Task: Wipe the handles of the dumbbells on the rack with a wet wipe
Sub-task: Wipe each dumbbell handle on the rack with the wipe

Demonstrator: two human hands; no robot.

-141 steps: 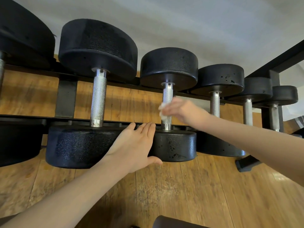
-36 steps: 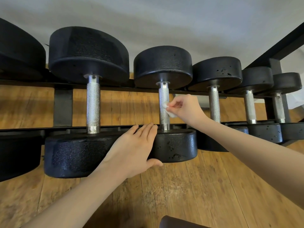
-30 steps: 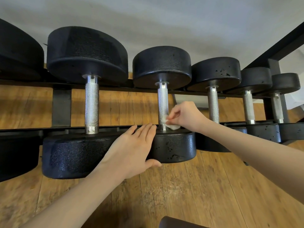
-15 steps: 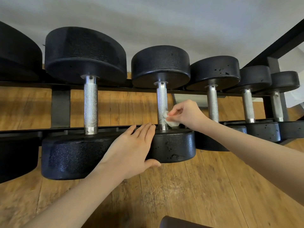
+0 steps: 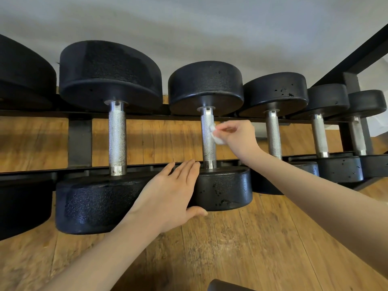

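The knurled silver steel handle (image 5: 207, 136) of the middle black pebble-textured round-headed dumbbell (image 5: 223, 189) lay across the black metal rack (image 5: 79, 141). Against its right side the right hand (image 5: 238, 136) pinched a crumpled white wet wipe (image 5: 215, 135). Below the handle, the left hand (image 5: 168, 196) lay flat-fingered on the near head, thumb underneath. Similar dumbbells flanked it over wooden plank flooring (image 5: 241, 248).
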